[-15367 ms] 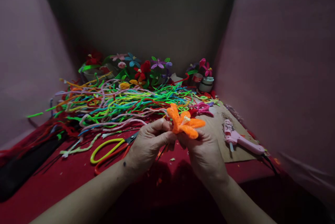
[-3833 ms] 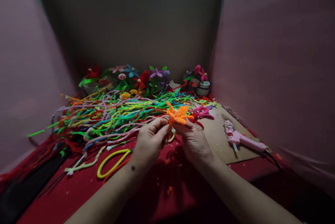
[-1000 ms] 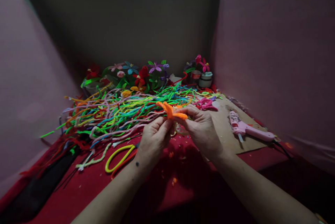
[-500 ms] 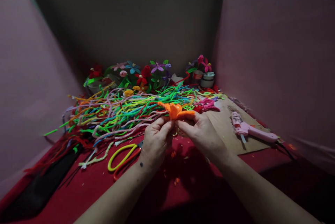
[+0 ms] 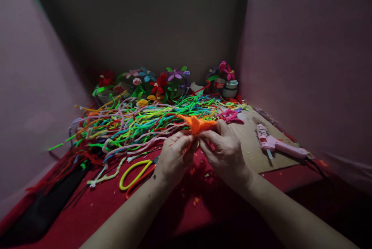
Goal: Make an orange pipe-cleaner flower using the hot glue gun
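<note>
An orange pipe-cleaner flower with pointed petals is held up between my two hands. My left hand pinches it low down at the base, the fingers curled together. From the other side, my right hand grips the base and a petal with thumb and fingers. The fingers hide the underside of the flower. Just left of my left wrist lie scissors with yellow and orange-red handles, their blades mostly covered by the hand.
A broad heap of coloured pipe cleaners spreads behind my hands. A pink glue gun rests on a cardboard sheet at right. Finished flowers and a jar stand at the back. A black strip lies front left.
The orange flower has turned a little, with its petals now bunched differently. My right hand has shifted slightly and its fingers have closed in lower at the base.
</note>
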A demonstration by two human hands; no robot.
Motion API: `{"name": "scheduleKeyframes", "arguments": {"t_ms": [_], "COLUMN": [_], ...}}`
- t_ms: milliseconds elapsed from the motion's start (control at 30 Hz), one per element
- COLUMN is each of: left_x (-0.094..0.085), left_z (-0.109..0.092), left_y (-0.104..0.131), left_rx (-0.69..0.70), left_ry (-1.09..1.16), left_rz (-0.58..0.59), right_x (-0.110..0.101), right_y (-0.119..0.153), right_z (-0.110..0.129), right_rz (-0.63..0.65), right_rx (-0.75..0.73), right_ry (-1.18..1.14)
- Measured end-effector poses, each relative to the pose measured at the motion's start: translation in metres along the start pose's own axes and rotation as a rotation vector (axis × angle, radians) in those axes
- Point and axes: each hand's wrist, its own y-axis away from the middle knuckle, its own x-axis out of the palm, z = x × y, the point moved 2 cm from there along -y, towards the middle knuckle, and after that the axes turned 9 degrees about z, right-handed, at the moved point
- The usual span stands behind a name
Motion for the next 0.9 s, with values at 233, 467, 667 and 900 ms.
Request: {"name": "scheduleKeyframes", "arguments": {"t_ms": [233,467,667,900], "left_x": [0.0002,-0.0006,-0.0037,-0.0057], "left_z": [-0.0006,0.0036,0.0034,-0.0021], "left_y": [0.0000,0.0009,-0.0021,-0.0013], "left_rx": [0.038,0.090,0.118,0.098], "left_ry": [-0.096,-0.200,-0.137,-0.142], "left_rz": [0.084,0.057,0.138,0.247], "right_x": [0.0017,0.0040,0.0020,-0.0027], "right_y": [-0.0028,0.0015,0.0033,0.0040], "right_z": [-0.0045,-0.0053,-0.0006,-0.0036], "right_rz": [-0.014,-0.057,-0.086,0.001], "right_rx": [0.149,0.107,0.045,0.264], "right_ry": [-0.340,-0.221,-0.150,-0.657]}}
